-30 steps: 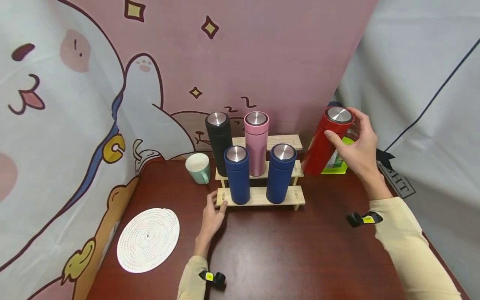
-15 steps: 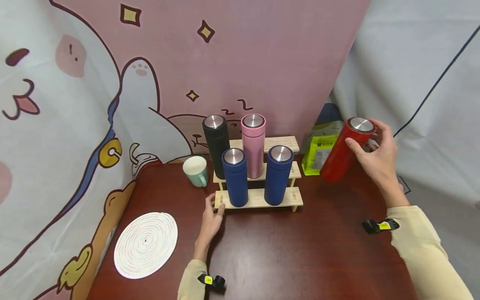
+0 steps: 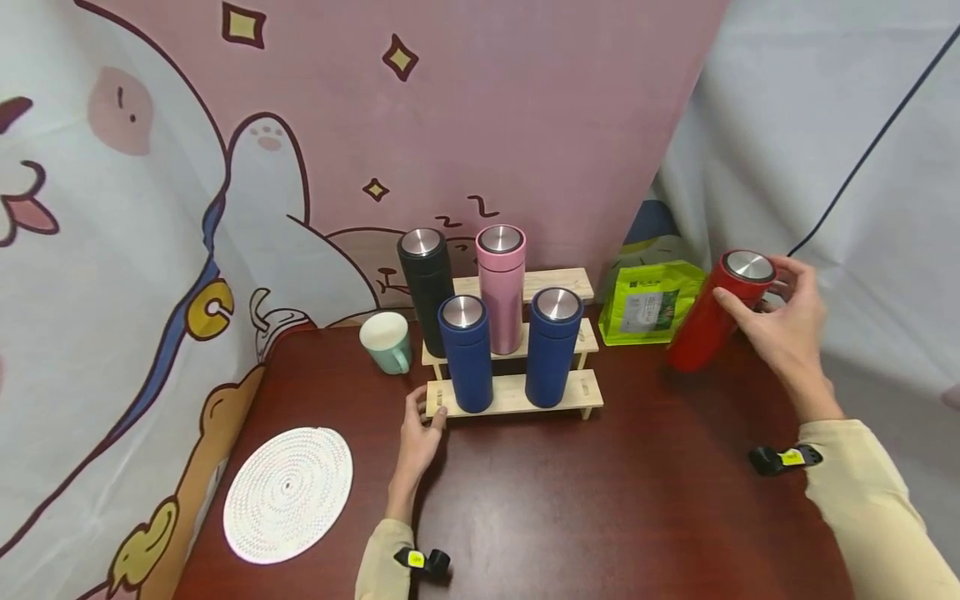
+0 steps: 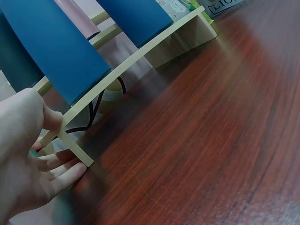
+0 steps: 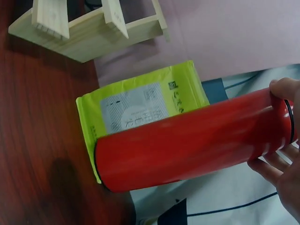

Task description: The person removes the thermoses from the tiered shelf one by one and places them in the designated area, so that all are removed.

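My right hand (image 3: 787, 333) grips a red thermos (image 3: 712, 321) near its steel-topped lid, at the right of the table. In the right wrist view the red thermos (image 5: 187, 140) overlaps a green pouch (image 5: 136, 105). At the left end of the lowest step of a wooden tiered rack (image 3: 513, 394), my left hand (image 3: 420, 429) pinches the board between thumb and fingers, as the left wrist view also shows. Two blue thermoses (image 3: 552, 350) stand on that step. Behind them, a black thermos (image 3: 427, 292) and a pink thermos (image 3: 501, 287) stand on the middle step.
A mint-green mug (image 3: 387, 342) stands left of the rack. Nearer the front left lies a round white woven mat (image 3: 288, 496). The green pouch stands right of the rack, by the back. Printed cloth (image 3: 525, 108) hangs behind the dark red-brown table (image 3: 570, 517).
My right hand has carried the red thermos rightward and lower, away from the rack, uncovering the green pouch. The left hand keeps its hold on the rack. The head view has shifted slightly.
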### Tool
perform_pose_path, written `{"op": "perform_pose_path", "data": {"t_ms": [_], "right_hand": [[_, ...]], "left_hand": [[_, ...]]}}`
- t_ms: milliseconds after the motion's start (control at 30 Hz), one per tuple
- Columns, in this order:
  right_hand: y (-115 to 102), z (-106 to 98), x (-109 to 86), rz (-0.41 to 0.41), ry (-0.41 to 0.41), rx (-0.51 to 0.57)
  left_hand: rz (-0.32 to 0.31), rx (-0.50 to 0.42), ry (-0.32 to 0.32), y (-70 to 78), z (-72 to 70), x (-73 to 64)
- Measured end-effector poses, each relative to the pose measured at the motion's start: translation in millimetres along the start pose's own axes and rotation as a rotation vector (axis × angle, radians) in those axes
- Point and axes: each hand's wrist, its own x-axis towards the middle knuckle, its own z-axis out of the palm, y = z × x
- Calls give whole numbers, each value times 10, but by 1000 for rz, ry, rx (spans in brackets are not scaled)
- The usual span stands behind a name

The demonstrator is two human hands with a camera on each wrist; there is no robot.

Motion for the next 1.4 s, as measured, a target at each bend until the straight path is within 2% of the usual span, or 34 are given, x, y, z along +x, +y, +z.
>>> {"op": "perform_pose_path", "data": {"t_ms": [267,433,1000,1400], "right_hand": [[149,-118,-7,49,98,-32],[239,-188,-1,76,128,-44],[550,-301,13,196,167,-138],[670,-307,14,250,145,-150]], "left_hand": [[-15,-17,-8,18,7,-3],[-12,-25,-1,30,5,-3],[-23,5,-19,46,-9,-10],[-19,-1,-20,48,-3,-15]]}}
